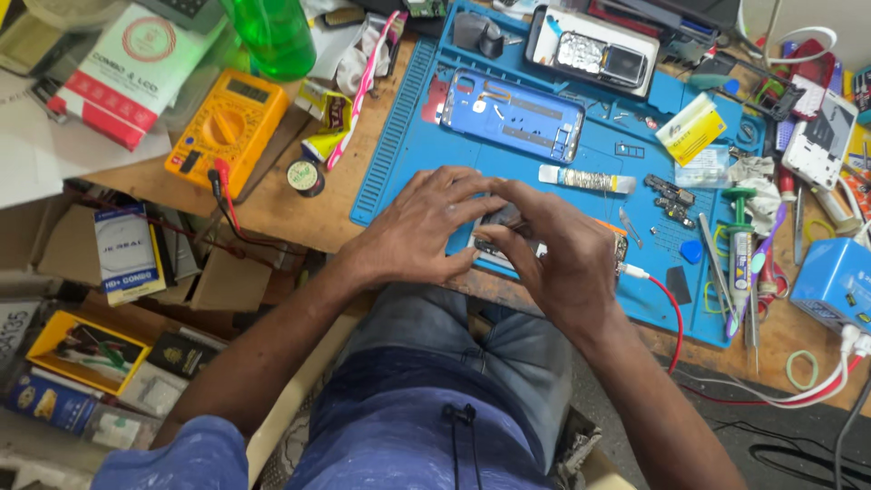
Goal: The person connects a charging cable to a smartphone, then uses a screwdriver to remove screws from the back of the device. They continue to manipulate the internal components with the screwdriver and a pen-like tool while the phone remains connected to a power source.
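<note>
Both my hands meet over an opened phone (504, 238) lying at the near edge of a blue work mat (399, 163). My left hand (422, 227) rests on the phone's left part, fingers spread across it. My right hand (562, 259) covers its right part, fingertips pressing a small dark piece (504, 216) at the top. Most of the phone is hidden under the hands. A cable with a white plug (635, 270) enters its right end.
A blue phone back frame (513, 116) lies farther on the mat, another dismantled phone in a tray (594, 50) behind it. An orange multimeter (227, 127) sits left, a green bottle (272, 32) beyond. Tweezers, syringe and small tools (739, 254) crowd the right. Boxes fill the left shelf.
</note>
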